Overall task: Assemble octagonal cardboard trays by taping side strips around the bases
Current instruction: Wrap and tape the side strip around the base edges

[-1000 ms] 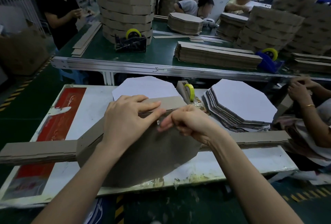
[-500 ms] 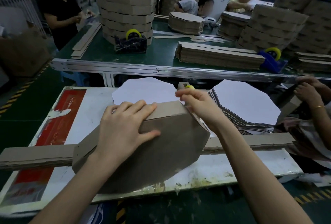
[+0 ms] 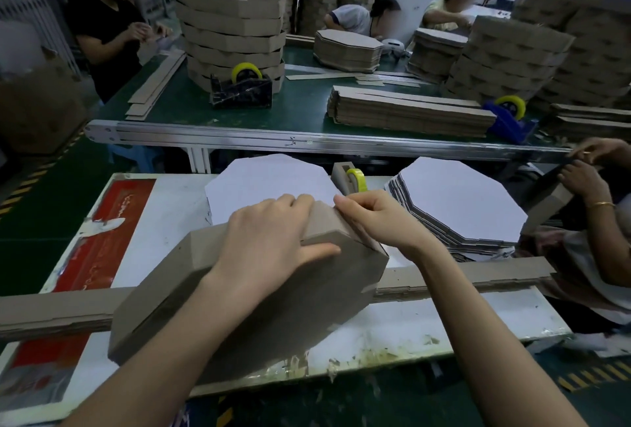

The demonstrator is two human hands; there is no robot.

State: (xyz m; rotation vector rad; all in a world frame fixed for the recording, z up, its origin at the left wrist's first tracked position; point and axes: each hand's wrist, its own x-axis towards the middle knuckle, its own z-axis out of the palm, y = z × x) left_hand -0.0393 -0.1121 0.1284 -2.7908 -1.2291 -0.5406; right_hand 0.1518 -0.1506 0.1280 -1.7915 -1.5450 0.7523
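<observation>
A brown octagonal cardboard tray (image 3: 259,317) lies upside down and tilted on the white worktable (image 3: 426,324), its side strip wrapped around the base. My left hand (image 3: 269,238) grips the tray's far top edge, fingers over the side strip and thumb on the base. My right hand (image 3: 375,218) pinches at the strip's far corner, right beside the left fingers; whether tape is between its fingers I cannot tell. A tape dispenser (image 3: 351,180) with a yellow roll stands just behind my hands.
A white octagonal base (image 3: 259,180) lies behind the tray, and a stack of bases (image 3: 461,201) sits at right. Long side strips (image 3: 464,276) cross the table. Another person's hands (image 3: 587,174) work at far right. The green table behind holds stacked trays (image 3: 232,27) and strips.
My right hand came back from the dispenser to the tray's far corner, next to the left fingers. The left hand shifted along the top edge and the tray turned slightly.
</observation>
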